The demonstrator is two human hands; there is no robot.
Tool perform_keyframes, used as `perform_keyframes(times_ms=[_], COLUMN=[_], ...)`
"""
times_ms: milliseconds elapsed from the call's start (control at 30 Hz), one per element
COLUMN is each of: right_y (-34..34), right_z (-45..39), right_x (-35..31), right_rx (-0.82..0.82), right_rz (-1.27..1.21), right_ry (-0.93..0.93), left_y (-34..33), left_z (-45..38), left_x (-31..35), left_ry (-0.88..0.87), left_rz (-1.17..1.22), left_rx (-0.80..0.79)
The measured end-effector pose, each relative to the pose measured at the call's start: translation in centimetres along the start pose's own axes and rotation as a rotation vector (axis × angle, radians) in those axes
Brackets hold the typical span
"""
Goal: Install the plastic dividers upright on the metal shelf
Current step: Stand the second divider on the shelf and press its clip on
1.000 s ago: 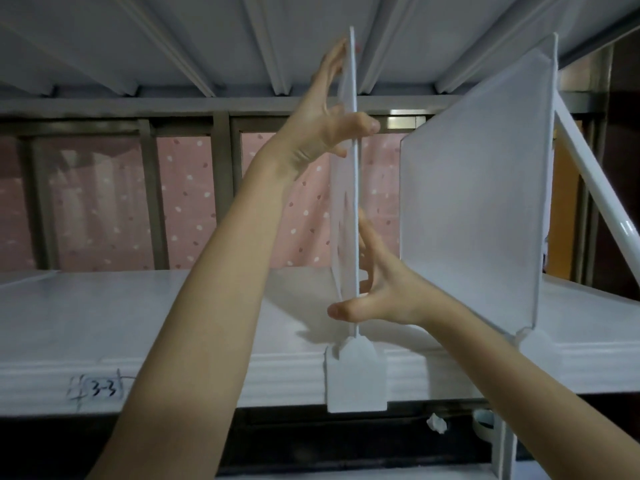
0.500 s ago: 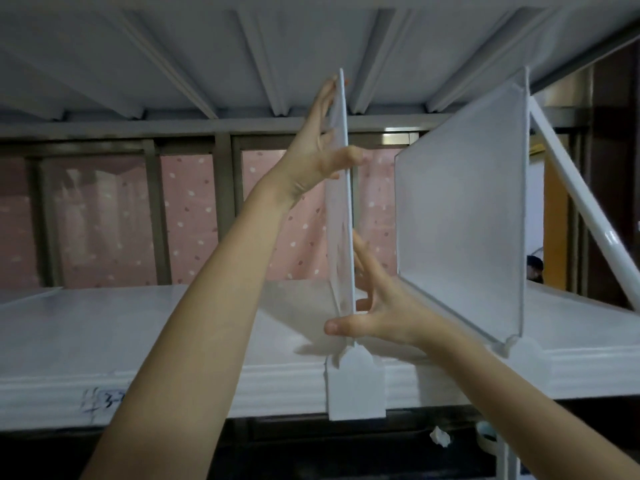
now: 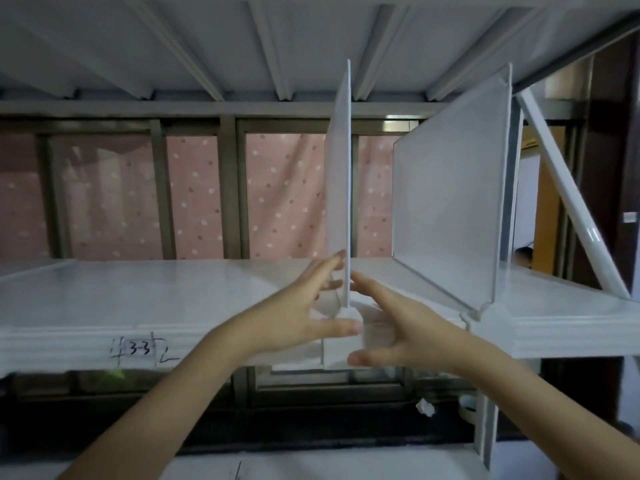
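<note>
Contact blurred at divider (image 3: 341, 188) base; upright between left hand (image 3: 304, 315) and right hand (image 3: 394, 329), fingers spread wide, grip undeterminable.

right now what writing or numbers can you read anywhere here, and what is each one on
"3-3": handwritten in dark marker on the front lip of the metal shelf, left of the left hand.
Pen strokes around it, like a cross and an "L": not readable as words.
A dark stroke on the lower shelf: unreadable.
No other text shows.

right hand (image 3: 398, 336) motion-blurred, divider (image 3: 341, 188) clip partly hidden behind hands
</note>
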State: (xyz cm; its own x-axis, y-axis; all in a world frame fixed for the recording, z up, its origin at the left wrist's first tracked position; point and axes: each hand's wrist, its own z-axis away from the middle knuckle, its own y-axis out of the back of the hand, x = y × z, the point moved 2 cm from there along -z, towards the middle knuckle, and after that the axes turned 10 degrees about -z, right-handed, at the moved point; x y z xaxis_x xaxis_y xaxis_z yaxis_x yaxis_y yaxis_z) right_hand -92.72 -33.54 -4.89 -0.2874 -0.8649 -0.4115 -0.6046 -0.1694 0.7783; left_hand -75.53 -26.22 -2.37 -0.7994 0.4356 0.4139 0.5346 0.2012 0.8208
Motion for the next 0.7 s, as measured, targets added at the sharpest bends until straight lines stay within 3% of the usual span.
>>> perform_keyframes(times_ms=[133,233,333,567,700], right_y=[-1.3,-2.7,-3.4,-4.1,-4.4], right_z=[1.5,1.9,1.7,1.9,1.8], right_x=[-0.2,0.4,1.2,1.9,2.2], right_rx=[0.074,0.218,0.334,0.475,0.500], right_rz=[0.364,0.635,0.722,0.616,0.605], right_ry=[0.111,0.227,0.251,0.367,0.384], left_y=[-2.7,-3.9,-4.8,-6.7,-6.9], left_z=[2.4,2.9,2.9,2.5,2.5], left_x=[-1.0,-1.0,-0.9,-2.5,-2.7], left_ry=[0.008,-0.032,-0.020,-0.051,-0.096], left_rz=[-0.458,-0.701,-0.906,-0.883,-0.958], left_rx=[0.016,0.177,0.354,0.647,0.680])
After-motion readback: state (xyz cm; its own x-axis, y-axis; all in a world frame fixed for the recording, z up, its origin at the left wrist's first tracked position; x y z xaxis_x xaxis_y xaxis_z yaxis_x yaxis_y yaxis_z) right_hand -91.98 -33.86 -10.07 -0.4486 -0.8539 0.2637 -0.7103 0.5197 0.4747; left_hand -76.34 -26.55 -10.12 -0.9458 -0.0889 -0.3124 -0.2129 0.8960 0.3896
